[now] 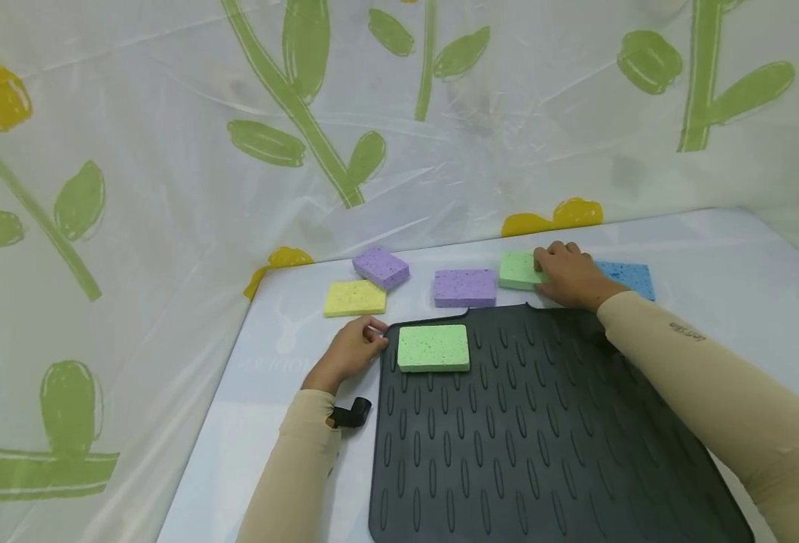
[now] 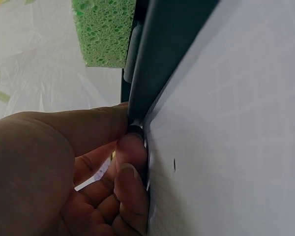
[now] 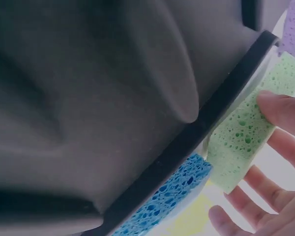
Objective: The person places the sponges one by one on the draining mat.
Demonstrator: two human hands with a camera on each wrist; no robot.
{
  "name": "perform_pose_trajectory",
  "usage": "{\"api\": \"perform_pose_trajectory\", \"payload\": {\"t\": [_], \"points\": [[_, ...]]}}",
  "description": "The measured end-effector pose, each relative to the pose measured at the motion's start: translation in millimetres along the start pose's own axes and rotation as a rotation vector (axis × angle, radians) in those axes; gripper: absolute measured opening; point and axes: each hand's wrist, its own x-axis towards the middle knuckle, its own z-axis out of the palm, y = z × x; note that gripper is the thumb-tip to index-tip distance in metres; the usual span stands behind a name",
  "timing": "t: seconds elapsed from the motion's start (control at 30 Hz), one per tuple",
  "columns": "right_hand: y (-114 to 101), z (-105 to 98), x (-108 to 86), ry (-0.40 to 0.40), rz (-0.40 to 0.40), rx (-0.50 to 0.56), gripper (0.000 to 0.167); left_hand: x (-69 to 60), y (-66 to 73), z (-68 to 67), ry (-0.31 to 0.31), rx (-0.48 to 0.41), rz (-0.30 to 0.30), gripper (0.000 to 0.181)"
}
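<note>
A dark ribbed drying mat [image 1: 501, 437] lies on the pale table, with a green sponge [image 1: 433, 347] flat near its far left corner. At that corner my left hand [image 1: 352, 351] pinches the mat's rim, thumb on one side and a finger on the other in the left wrist view. Beyond the mat's far edge, my right hand [image 1: 569, 275] grips a second green sponge [image 1: 516, 271]. In the right wrist view the thumb sits on one face of this sponge [image 3: 241, 130] and the fingers are behind it. A blue sponge [image 1: 630, 279] lies beside the right hand, partly hidden by it.
Left of the gripped sponge lies a purple sponge [image 1: 465, 288]. Farther left, another purple sponge [image 1: 381, 268] leans on a yellow sponge [image 1: 355, 299]. A white curtain [image 1: 169, 151] with printed plants hangs behind the table [image 1: 732, 294]. A black strap mount [image 1: 353, 413] is at my left wrist.
</note>
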Motion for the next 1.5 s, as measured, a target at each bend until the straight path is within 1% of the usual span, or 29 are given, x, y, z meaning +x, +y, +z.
{"api": "perform_pose_trajectory", "payload": {"t": [0.1, 0.27, 0.33, 0.43, 0.6, 0.73, 0.9, 1.07, 1.3, 1.5], "points": [[0.1, -2.1, -5.0, 0.061, -0.027, 0.056, 0.030, 1.1, -0.1, -1.1, 0.001, 0.001, 0.001, 0.023], [-7.2, -5.1, -14.1, 0.142, -0.084, 0.208, 0.029, 3.0, 1.5, -6.5, 0.020, 0.020, -0.004, 0.023], [-10.0, -4.4, -18.0, 0.162, -0.100, 0.231, 0.029, 3.7, 2.2, -8.7, 0.025, 0.019, -0.003, 0.023], [-13.2, -2.4, -24.5, 0.181, -0.112, 0.226, 0.030, 4.4, 1.8, -10.5, 0.019, 0.021, -0.001, 0.024], [-17.4, -0.8, -35.1, 0.180, -0.136, 0.232, 0.029, 3.5, -0.2, -11.6, 0.020, 0.031, -0.012, 0.024], [-20.7, -2.7, -44.3, 0.179, -0.152, 0.271, 0.028, 3.8, 0.1, -12.3, 0.031, 0.023, 0.001, 0.024], [-26.8, -4.3, -55.0, 0.173, -0.192, 0.307, 0.027, 3.8, -0.5, -10.9, 0.020, 0.014, 0.000, 0.024], [-34.8, -4.6, -61.4, 0.178, -0.208, 0.301, 0.027, 2.8, 0.4, -9.6, 0.031, 0.008, 0.010, 0.023], [-41.6, -0.6, -71.6, 0.150, -0.208, 0.287, 0.026, -3.9, -1.5, -4.6, 0.026, -0.008, -0.025, 0.022], [-41.3, -1.4, -82.7, 0.116, -0.198, 0.282, 0.025, -2.9, 0.8, -0.7, 0.023, -0.006, 0.019, 0.022]]}}
